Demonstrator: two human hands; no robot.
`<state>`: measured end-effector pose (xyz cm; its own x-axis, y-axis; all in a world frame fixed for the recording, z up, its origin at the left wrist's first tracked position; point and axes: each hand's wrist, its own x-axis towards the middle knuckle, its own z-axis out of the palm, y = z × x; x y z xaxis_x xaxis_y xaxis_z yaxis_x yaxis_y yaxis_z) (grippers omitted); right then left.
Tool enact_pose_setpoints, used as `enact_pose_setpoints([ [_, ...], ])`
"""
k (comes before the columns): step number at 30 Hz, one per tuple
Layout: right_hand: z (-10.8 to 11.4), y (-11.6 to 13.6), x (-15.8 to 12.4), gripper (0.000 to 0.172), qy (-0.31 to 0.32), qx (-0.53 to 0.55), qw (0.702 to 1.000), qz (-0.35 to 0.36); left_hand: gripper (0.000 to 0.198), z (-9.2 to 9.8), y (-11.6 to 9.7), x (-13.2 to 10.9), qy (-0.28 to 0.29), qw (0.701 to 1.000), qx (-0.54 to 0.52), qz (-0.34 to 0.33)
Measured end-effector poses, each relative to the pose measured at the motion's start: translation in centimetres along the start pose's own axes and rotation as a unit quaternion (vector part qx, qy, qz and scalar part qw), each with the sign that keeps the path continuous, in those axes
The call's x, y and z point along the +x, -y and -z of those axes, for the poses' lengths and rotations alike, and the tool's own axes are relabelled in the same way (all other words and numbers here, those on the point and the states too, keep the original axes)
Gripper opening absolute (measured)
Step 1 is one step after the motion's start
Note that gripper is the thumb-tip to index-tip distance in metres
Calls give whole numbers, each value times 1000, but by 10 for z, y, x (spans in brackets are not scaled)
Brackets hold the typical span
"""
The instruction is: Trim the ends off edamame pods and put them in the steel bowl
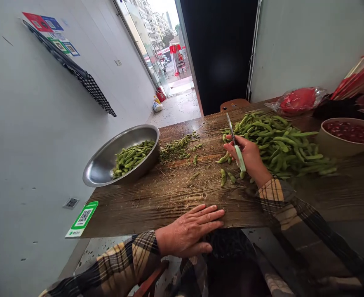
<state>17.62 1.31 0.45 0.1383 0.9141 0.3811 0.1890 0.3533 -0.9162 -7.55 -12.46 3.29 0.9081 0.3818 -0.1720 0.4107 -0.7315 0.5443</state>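
My right hand point(249, 156) is closed round green-handled scissors point(236, 144), blades pointing up and away, at the near edge of a big heap of green bean pods point(280, 142). A few loose pods point(226, 176) lie just in front of it. My left hand point(190, 230) rests flat on the near edge of the wooden table point(157, 198), fingers stretched out, holding nothing. A steel bowl point(107, 165) with trimmed pods point(132, 156) inside stands at the table's left end. Cut tips and scraps point(177, 147) lie beside the bowl.
A tan bowl of dark red fruit point(348, 134) and a red item in clear plastic point(297, 100) stand at the right. A QR sticker point(83, 218) hangs off the left table corner. White wall at left; an open doorway point(175, 74) lies beyond the table.
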Motion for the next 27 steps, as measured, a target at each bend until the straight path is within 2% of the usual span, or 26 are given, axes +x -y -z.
enact_pose_setpoints([
  [3,1,0,1,52,-4,34,999,-13,65,7,15,15,0,1000,15,-18],
  [7,1,0,2,51,-10,26,999,-16,60,26,44,42,-46,998,-9,-43],
  [12,1,4,1,48,-8,4,1000,-4,56,50,94,71,-133,991,-4,3],
  [15,-1,5,1,47,5,4,1000,-1,59,66,129,89,-127,989,67,30],
  [18,-3,8,2,44,8,-11,1000,9,59,86,165,101,-138,975,145,95],
  [21,-4,12,5,40,10,-30,999,40,56,110,194,106,-181,931,233,214],
  [23,-4,17,6,37,1,-39,998,59,50,124,200,109,-226,889,293,271],
  [25,-5,24,7,32,-8,-51,995,81,48,131,189,116,-268,859,327,290],
  [27,-4,30,6,28,-5,-67,993,99,48,129,164,128,-270,867,333,254],
])
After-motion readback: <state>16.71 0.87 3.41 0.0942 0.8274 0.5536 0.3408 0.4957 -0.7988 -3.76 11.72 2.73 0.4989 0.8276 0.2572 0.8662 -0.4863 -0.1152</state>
